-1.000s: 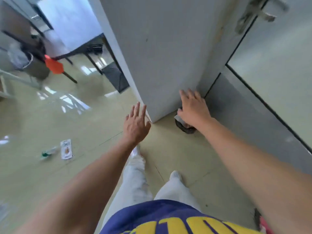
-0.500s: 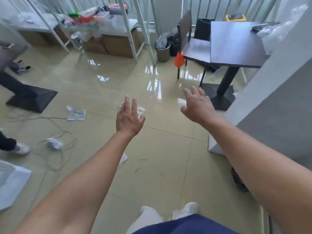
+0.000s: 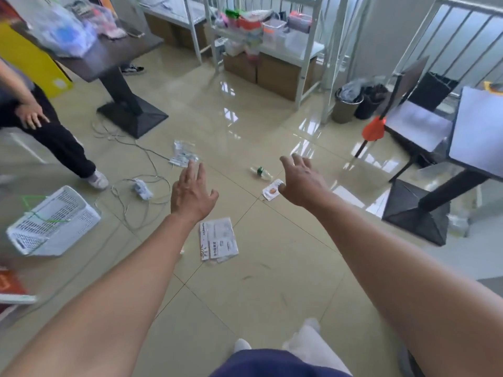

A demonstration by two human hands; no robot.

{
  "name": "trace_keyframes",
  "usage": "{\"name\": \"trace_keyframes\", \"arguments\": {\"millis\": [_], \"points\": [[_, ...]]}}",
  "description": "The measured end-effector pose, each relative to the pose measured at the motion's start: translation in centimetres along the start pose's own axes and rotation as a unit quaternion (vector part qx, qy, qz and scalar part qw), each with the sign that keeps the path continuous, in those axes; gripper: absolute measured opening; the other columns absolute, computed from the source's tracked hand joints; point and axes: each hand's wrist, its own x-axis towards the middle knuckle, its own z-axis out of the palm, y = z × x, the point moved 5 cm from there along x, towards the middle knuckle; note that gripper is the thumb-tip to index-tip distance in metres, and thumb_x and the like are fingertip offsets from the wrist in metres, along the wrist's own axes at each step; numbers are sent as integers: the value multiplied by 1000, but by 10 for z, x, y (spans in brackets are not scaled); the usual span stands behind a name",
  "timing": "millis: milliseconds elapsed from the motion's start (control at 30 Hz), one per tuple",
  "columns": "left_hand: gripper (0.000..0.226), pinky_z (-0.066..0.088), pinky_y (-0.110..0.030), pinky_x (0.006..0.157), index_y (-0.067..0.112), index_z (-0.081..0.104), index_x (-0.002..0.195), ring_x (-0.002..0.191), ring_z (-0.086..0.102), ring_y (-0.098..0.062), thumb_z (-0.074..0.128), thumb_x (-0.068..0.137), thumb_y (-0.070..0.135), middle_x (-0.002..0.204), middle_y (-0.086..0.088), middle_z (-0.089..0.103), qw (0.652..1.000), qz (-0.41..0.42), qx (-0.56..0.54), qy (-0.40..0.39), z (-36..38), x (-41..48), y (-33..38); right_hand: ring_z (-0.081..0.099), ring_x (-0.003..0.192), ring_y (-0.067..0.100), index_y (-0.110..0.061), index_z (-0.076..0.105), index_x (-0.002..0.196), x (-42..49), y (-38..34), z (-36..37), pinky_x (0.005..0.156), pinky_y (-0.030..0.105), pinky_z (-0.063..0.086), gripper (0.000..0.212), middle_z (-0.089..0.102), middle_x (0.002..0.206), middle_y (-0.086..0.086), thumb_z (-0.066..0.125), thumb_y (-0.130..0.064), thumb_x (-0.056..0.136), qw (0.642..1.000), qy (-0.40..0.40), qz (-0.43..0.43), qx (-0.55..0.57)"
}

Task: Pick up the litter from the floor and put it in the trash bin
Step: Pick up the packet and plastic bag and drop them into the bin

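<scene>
Both hands reached out empty, the left hand (image 3: 192,195) and right hand (image 3: 300,182) spread-fingered above the floor (image 3: 272,281). Wrappers (image 3: 218,242) lay below them, a plastic bottle (image 3: 260,172) beyond, trash bins (image 3: 347,106) by the far shelving.

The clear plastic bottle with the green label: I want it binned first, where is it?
The clear plastic bottle with the green label lies on the floor, centre of the head view, just left of the right hand.

Flat packet (image 3: 218,242) on the floor between my arms — bottle (image 3: 260,172) and small wrapper (image 3: 271,189) beyond it, crumpled wrapper (image 3: 183,153) further left, trash bin (image 3: 347,106) far right by the shelving (image 3: 275,44).
</scene>
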Motion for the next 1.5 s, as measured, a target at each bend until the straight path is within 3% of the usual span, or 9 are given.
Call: {"name": "trace_keyframes", "arguments": {"millis": [233, 500, 633, 933, 1167, 1367, 1500], "points": [[87, 28, -45, 119, 16, 11, 162, 156, 13, -29, 50, 91, 48, 171, -12, 4, 999, 18, -27, -29, 23, 101, 51, 38, 138, 32, -16, 37, 149, 98, 44, -3, 107, 45, 45, 64, 42, 148, 10, 64, -26, 92, 1000, -17, 3, -8], [88, 23, -42, 121, 16, 3, 163, 157, 5, -27, 49, 95, 47, 171, -11, -9, 996, -37, -1, -84, 64, 250, 112, 35, 142, 32, -16, 26, 159, 275, 125, -30, 110, 49, 43, 75, 38, 154, 8, 61, -23, 93, 999, -40, -24, 14], [87, 26, -41, 120, 13, 5, 163, 157, 6, -26, 49, 95, 44, 171, -11, -5, 995, -49, -13, -88, 57, 317, 131, 34, 143, 35, -16, 25, 159, 365, 135, -51, 112, 50, 41, 76, 39, 154, 10, 62, -24, 94, 997, -55, -49, 10], [90, 22, -41, 125, 5, 7, 162, 158, 7, -27, 54, 95, 43, 171, -13, -2, 983, -163, -67, -47, 62, 507, 62, 39, 138, 35, -16, 28, 158, 605, 42, -52, 107, 46, 44, 76, 41, 153, 8, 61, -22, 91, 981, -61, -182, -23], [90, 25, -43, 124, 4, 8, 161, 157, 6, -29, 56, 94, 40, 170, -13, -2, 959, -235, -142, -66, 73, 659, 20, 38, 140, 33, -18, 24, 160, 788, -29, -40, 107, 47, 45, 77, 41, 154, 7, 60, -19, 92, 961, -131, -234, -70], [86, 27, -42, 122, 6, 13, 161, 157, 11, -30, 58, 95, 38, 170, -15, 4, 941, -302, -137, -72, 68, 771, -13, 35, 142, 33, -19, 24, 161, 944, -69, -56, 107, 47, 45, 79, 40, 155, 6, 58, -14, 90, 949, -139, -274, -66], [85, 28, -41, 122, 7, 12, 161, 157, 9, -29, 55, 95, 39, 170, -14, 0, 913, -373, -147, -80, 81, 838, -20, 37, 140, 33, -19, 24, 160, 1050, -109, -53, 105, 48, 44, 79, 42, 152, 6, 59, -16, 89, 923, -157, -344, -75]]}}
